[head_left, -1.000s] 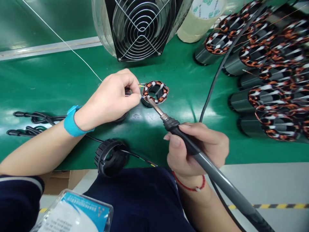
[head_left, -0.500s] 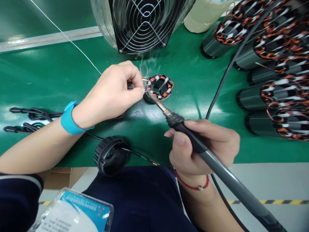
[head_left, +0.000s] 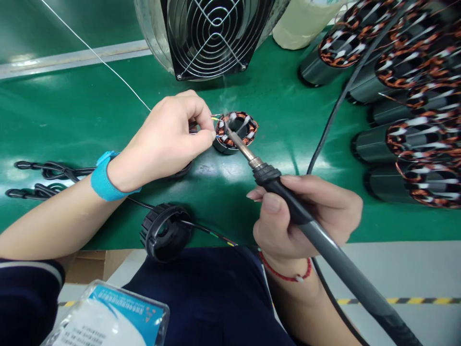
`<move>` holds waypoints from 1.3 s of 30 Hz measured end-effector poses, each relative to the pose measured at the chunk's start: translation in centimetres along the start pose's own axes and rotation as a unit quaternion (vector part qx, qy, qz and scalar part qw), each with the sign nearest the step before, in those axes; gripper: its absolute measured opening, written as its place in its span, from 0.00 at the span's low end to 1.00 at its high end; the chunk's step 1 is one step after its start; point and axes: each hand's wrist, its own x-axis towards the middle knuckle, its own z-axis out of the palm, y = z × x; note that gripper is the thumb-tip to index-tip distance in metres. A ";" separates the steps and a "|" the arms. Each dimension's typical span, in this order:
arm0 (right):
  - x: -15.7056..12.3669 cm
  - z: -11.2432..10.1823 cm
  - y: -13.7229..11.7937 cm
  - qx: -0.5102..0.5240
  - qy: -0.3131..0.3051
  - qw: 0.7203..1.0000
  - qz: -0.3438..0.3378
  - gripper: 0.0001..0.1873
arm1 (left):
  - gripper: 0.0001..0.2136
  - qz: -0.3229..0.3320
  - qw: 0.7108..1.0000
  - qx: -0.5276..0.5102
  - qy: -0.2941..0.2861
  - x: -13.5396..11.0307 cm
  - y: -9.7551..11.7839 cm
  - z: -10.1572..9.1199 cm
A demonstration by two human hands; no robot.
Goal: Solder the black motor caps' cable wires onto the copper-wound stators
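A copper-wound motor stator (head_left: 248, 139) stands upright on the green bench, white ties around its top winding. My left hand (head_left: 173, 132), in a blue wristband, is closed at its left edge, pinching thin coloured wires (head_left: 215, 118); yellow and blue ones show by the fingertips. My right hand (head_left: 306, 216) grips a soldering iron (head_left: 288, 197), its tip at the left part of the winding. A wisp of smoke rises there. A thin silvery wire (head_left: 97, 55) runs from the upper left to behind my left hand. The fingers hide most of the held wires.
A fan with a wire guard (head_left: 216, 38) stands behind the stator. More wound stators (head_left: 403, 134) crowd the right side, with a black cable (head_left: 334, 110) crossing before them. Near the front edge lies a black ribbed cap (head_left: 165, 233) with a cable through it; coiled cables (head_left: 54, 170) lie left.
The iron's tip has shifted slightly up and right over the winding, along with my right hand. The smoke has thinned. My left hand stays in place.
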 end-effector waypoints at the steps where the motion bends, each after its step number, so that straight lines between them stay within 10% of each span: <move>1: 0.2 0.2 -0.2 -0.005 0.018 1.000 -0.019 0.13 | 0.05 -0.005 1.000 0.001 0.000 0.0 0.0 0.0; 21: 6.8 1.4 -1.3 -0.073 -0.116 0.991 0.008 0.18 | 0.05 0.042 0.999 -0.025 -0.016 -0.1 -1.0 -0.5; 29: 7.9 3.8 1.2 -0.106 -0.115 0.987 -0.039 0.22 | 0.12 -0.107 0.952 -0.115 -0.264 1.2 -2.1 -4.8; 39: 6.8 3.5 0.7 -0.097 -0.114 0.988 -0.037 0.22 | 0.11 -0.191 0.954 -0.175 -0.151 1.1 -0.8 -2.6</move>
